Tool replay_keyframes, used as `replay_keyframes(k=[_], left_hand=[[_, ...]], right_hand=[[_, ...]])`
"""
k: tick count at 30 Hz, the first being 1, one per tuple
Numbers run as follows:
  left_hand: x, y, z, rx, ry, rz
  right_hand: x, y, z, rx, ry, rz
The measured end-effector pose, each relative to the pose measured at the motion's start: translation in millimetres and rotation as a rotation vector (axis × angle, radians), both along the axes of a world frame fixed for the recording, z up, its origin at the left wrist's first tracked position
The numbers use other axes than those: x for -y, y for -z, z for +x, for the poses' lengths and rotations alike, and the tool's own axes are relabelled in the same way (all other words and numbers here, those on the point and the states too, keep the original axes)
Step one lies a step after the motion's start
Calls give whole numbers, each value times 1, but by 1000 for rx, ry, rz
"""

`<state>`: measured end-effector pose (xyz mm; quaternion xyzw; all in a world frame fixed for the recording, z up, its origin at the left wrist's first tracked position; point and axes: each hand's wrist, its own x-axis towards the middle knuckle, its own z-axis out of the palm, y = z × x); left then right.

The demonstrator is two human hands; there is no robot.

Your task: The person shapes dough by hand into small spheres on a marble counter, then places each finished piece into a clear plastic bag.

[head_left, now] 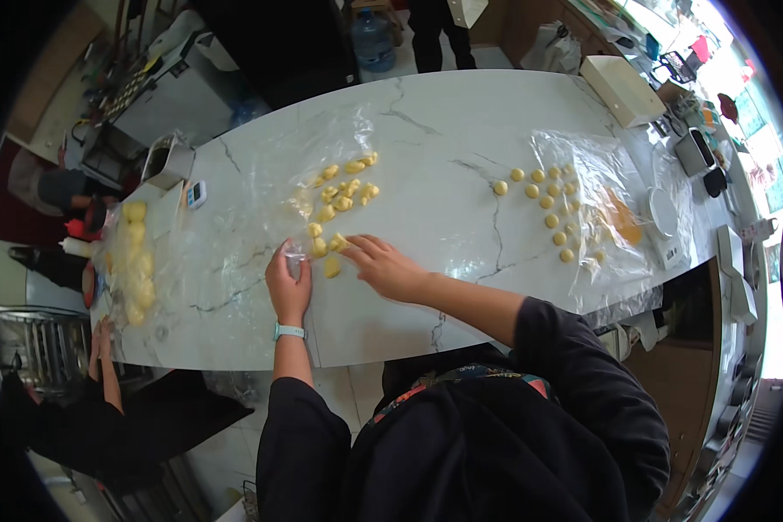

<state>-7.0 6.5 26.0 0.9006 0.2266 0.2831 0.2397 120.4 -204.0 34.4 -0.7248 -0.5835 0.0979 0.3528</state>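
My left hand (288,284), with a pale watch on its wrist, grips the near edge of a clear plastic sheet (274,187) between thumb and fingers. Just right of it, my right hand (390,268) reaches in from the right, its fingertips closed on a yellow dough piece (337,243). Two more dough lumps (317,239) lie between the hands, and a flatter one (331,267) rests on the marble table nearer me. Beyond them, several uneven dough pieces (346,196) sit by the sheet.
Several round dough balls (547,202) lie at right, some under a plastic sheet (605,200), near a white scale (665,217). At left are larger covered dough pieces (137,261) and a timer (197,194). Another person's hands (102,348) touch the table's left edge; someone stands beyond it.
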Motion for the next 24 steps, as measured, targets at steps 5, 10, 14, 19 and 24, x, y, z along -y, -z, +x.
replay_keyframes(k=[5, 10, 14, 19, 24], left_hand=[[0, -2, 1, 19, 42, 9], [-7, 16, -6, 60, 35, -31], [-2, 11, -1, 40, 65, -50], [-4, 12, 1, 7, 48, -52], [-5, 14, -2, 2, 49, -78]], right_hand=[[-39, -2, 21, -154, 46, 94], [54, -18, 34, -272, 470, 338], [174, -35, 15, -121, 567, 221], [191, -19, 25, -157, 642, 98], [149, 6, 13, -124, 404, 130]])
